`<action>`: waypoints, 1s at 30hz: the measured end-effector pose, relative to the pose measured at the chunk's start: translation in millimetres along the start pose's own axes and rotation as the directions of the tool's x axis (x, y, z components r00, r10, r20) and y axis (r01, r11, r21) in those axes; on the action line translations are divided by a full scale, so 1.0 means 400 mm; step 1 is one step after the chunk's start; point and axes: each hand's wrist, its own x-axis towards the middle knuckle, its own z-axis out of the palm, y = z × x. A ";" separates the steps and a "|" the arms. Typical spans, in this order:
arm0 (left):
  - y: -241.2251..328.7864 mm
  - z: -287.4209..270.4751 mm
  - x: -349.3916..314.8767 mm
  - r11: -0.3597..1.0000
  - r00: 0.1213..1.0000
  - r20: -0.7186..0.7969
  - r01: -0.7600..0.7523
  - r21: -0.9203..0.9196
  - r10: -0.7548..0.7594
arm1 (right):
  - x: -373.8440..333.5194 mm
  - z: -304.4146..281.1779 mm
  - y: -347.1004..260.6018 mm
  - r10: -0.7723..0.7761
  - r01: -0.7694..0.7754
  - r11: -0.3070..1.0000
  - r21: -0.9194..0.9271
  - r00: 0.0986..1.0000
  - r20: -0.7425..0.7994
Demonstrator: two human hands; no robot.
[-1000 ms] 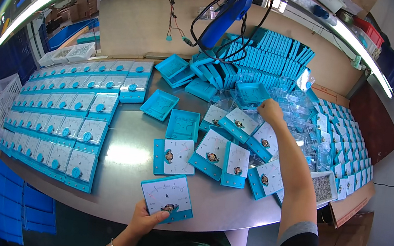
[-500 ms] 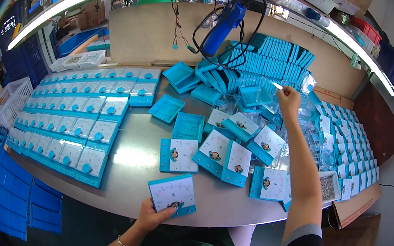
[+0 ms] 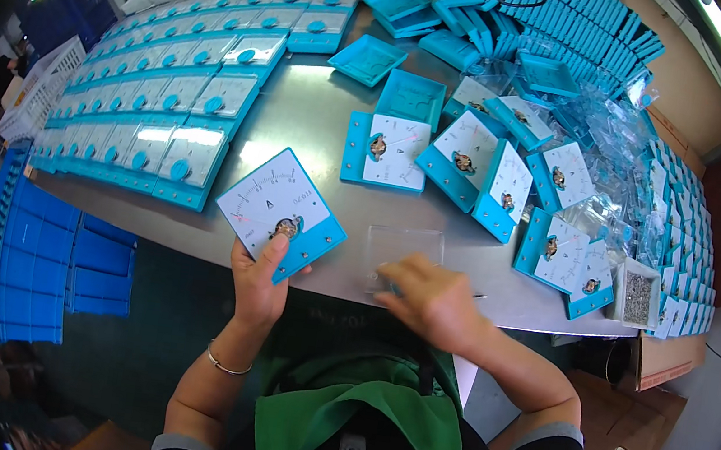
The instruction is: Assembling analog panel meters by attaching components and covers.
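My left hand (image 3: pixel 261 277) grips a square panel meter (image 3: pixel 275 205) by its lower edge, tilted, the thumb on its face. This meter has a white dial with a printed scale, a blue-green base and an uncovered copper-coloured coil. To its right, my right hand (image 3: pixel 434 300) is closed at the lower edge of a clear plastic cover (image 3: pixel 405 243), over the table's front edge; its fingers are slightly blurred. Beyond the hands lie several similar uncovered meters, among them one meter (image 3: pixel 386 150) and another meter (image 3: pixel 555 251).
Covered meters (image 3: pixel 179 151) stand in rows at left. Empty blue-green cases (image 3: pixel 412 97) lie behind, near stacked cases (image 3: pixel 578 26) and a heap of clear covers (image 3: pixel 608 180). A white tray of small parts (image 3: pixel 636 296) sits right, beside more meters (image 3: pixel 684 258). Blue crates (image 3: pixel 34 246) stand lower left.
My right hand has come from the heap of covers back to the table's front edge, with a clear cover there. My left hand has raised and turned the meter. The view has tilted down.
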 end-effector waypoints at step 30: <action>-0.075 0.106 0.049 0.964 0.954 0.156 0.265 -0.035 -0.257 | 0.037 -0.006 0.039 0.197 -0.209 0.976 0.066 0.968 0.153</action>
